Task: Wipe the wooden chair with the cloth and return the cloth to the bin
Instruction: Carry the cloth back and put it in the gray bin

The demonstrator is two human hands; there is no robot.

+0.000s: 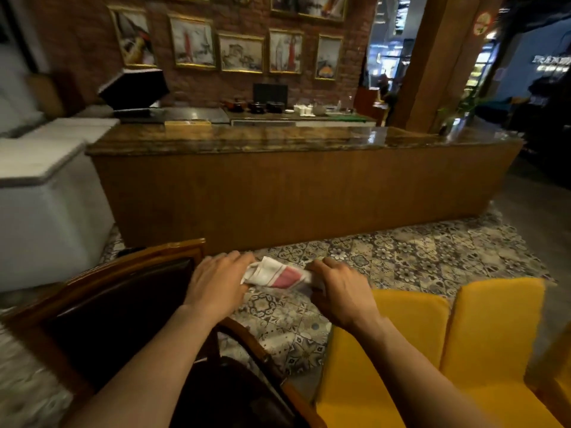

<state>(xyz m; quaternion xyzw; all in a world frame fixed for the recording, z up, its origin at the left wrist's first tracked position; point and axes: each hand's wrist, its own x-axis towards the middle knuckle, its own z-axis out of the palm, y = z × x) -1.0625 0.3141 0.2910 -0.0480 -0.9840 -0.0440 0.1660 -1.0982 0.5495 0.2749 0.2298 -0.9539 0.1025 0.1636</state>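
Observation:
A white cloth with a red stripe (276, 274) is stretched between my two hands above the patterned floor. My left hand (216, 282) grips its left end, my right hand (338, 288) its right end, both with fingers curled over it. The wooden chair (102, 279), with a curved brown frame and a dark padded back and seat, stands below and left of my left arm. Its wooden armrest (256, 350) runs under my left forearm. No bin is in view.
A yellow upholstered seat (432, 344) sits at lower right under my right arm. A long wooden counter with a stone top (293, 186) crosses ahead. A white cabinet (40, 211) stands at left. Patterned tiles (417, 257) cover the floor between.

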